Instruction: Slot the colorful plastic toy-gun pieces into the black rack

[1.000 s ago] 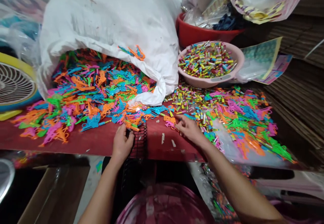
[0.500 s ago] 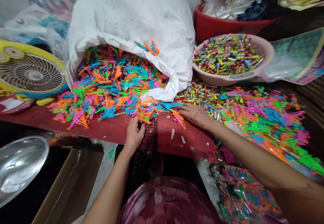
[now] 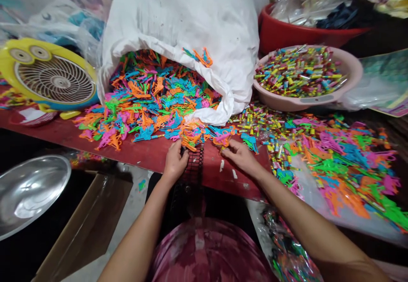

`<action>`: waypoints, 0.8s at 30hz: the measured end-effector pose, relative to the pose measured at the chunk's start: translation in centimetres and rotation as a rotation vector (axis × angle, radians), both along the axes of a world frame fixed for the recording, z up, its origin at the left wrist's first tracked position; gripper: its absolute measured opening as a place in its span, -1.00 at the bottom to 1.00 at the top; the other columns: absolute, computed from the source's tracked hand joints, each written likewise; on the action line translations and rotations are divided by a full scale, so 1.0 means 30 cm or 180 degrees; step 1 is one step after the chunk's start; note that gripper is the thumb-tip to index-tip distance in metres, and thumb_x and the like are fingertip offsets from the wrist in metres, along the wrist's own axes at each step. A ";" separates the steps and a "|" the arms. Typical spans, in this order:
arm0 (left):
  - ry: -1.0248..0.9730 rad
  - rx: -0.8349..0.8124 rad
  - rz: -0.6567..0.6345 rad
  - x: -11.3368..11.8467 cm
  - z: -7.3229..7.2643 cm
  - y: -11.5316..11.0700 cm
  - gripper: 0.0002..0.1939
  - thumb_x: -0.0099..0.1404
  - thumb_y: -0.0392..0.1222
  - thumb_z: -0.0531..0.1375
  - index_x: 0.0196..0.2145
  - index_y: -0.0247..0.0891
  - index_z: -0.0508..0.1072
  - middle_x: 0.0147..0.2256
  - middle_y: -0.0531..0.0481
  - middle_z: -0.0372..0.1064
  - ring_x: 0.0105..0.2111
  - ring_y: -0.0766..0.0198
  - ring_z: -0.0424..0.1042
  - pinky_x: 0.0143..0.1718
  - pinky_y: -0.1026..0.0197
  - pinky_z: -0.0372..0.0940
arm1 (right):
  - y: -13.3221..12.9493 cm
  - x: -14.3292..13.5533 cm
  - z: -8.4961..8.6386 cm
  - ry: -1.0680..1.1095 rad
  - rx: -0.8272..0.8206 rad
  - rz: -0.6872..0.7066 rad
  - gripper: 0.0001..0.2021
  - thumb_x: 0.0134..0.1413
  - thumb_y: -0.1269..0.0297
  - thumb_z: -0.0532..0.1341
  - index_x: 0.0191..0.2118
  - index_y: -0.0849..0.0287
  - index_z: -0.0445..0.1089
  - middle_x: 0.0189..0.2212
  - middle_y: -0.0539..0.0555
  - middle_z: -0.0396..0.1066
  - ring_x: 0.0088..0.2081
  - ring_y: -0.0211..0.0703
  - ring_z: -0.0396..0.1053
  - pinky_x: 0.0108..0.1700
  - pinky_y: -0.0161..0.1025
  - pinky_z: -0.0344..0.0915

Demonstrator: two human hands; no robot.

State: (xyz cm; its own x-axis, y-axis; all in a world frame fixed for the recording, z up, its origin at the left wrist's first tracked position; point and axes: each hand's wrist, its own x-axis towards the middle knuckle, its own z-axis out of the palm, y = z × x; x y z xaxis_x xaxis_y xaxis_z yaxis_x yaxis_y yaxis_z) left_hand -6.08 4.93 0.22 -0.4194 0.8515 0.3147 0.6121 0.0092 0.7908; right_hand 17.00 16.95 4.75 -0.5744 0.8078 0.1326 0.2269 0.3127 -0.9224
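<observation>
My left hand [image 3: 176, 163] is closed at the front of the toy pile, beside a black wire mesh [image 3: 195, 159]. What its fingers hold, if anything, is hidden. Several orange plastic toy guns [image 3: 190, 141] lie just past its fingertips. My right hand [image 3: 241, 158] has thumb and fingers closed on an orange and pink toy gun [image 3: 222, 138], low over the red tabletop [image 3: 146, 156]. To its right lies a blue and green toy gun [image 3: 249, 141]. Behind both hands, a loose heap of bright toy guns [image 3: 159, 99] spills from a white sack [image 3: 191, 22].
A pink basin [image 3: 306, 101] of small wrapped pieces stands at right, before a red tub [image 3: 309, 31]. More toy guns [image 3: 338, 154] cover the right side. At left are a yellow fan [image 3: 60, 82], a metal bowl [image 3: 35, 192] and a cardboard box [image 3: 86, 226].
My right hand has drawn left and nearer, from lying flat by the small pieces to closing on the orange and pink toy gun. My left hand stays by the mesh. The view has shifted left.
</observation>
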 end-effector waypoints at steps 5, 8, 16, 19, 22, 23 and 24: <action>0.0202 -0.0136 0.0061 -0.003 0.016 0.002 -0.81 0.21 -0.29 0.12 -0.21 -0.21 0.43 -0.22 -0.09 0.44 -0.15 0.10 0.37 -0.08 0.09 0.27 | -0.023 -0.012 0.014 -0.0280 0.0522 0.0052 -0.81 0.06 0.15 0.27 -0.45 0.14 0.43 -0.48 -0.02 0.38 -0.42 -0.21 0.27 -0.35 -0.28 0.22; 0.0292 -0.0182 0.0065 -0.007 0.017 0.005 -0.82 0.21 -0.29 0.12 -0.22 -0.20 0.43 -0.19 -0.11 0.44 -0.13 0.07 0.36 -0.05 0.05 0.26 | -0.068 -0.050 0.015 -0.0141 0.0455 -0.0185 -0.82 0.07 0.14 0.28 -0.29 0.13 0.49 -0.43 0.01 0.45 -0.42 -0.18 0.33 -0.34 -0.26 0.25; 0.0238 -0.0169 0.0099 -0.002 0.013 0.009 -0.72 0.21 -0.31 0.12 -0.11 -0.20 0.43 -0.13 -0.13 0.44 -0.07 0.04 0.36 0.02 0.00 0.26 | -0.135 -0.148 -0.052 -0.0191 0.0848 -0.0207 -0.79 0.14 0.09 0.24 -0.26 0.10 0.53 -0.33 0.09 0.56 -0.28 -0.04 0.47 -0.15 -0.13 0.36; 0.0231 -0.0195 0.0079 0.000 0.017 0.009 -0.70 0.21 -0.31 0.10 -0.10 -0.22 0.43 -0.16 -0.15 0.44 -0.09 0.04 0.36 0.00 -0.01 0.27 | -0.132 -0.153 -0.071 -0.0195 0.1078 -0.0224 -0.79 0.16 0.11 0.23 -0.25 0.10 0.53 -0.33 0.10 0.57 -0.26 -0.02 0.49 -0.11 -0.10 0.37; 0.0237 -0.0198 0.0065 0.000 0.019 0.008 -0.69 0.21 -0.30 0.10 -0.09 -0.23 0.43 -0.16 -0.15 0.44 -0.11 0.03 0.35 -0.02 -0.01 0.27 | -0.131 -0.158 -0.075 -0.0201 0.1193 -0.0229 -0.80 0.16 0.11 0.22 -0.23 0.08 0.52 -0.33 0.09 0.56 -0.26 -0.03 0.48 -0.11 -0.09 0.38; 0.0238 -0.0196 0.0069 0.000 0.018 0.007 -0.69 0.20 -0.30 0.10 -0.09 -0.23 0.43 -0.15 -0.15 0.44 -0.11 0.03 0.35 -0.02 -0.01 0.27 | -0.132 -0.161 -0.075 -0.0195 0.1216 -0.0221 -0.80 0.17 0.11 0.22 -0.22 0.08 0.51 -0.31 0.10 0.56 -0.25 -0.03 0.48 -0.11 -0.09 0.38; 0.0238 -0.0194 0.0074 0.000 0.017 0.007 -0.69 0.20 -0.30 0.10 -0.08 -0.22 0.43 -0.14 -0.15 0.43 -0.10 0.03 0.35 -0.02 -0.01 0.27 | -0.134 -0.165 -0.075 -0.0190 0.1226 -0.0216 -0.79 0.16 0.11 0.23 -0.21 0.09 0.51 -0.30 0.10 0.56 -0.24 -0.03 0.48 -0.10 -0.09 0.38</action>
State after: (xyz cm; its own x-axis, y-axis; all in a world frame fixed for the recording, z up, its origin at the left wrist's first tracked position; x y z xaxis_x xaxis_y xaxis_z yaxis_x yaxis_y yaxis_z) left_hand -6.09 5.13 0.73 -0.4165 0.8604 0.2937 0.6685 0.0709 0.7403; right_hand 12.07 12.92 2.50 -0.5374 0.7417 0.4013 0.3085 0.6158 -0.7250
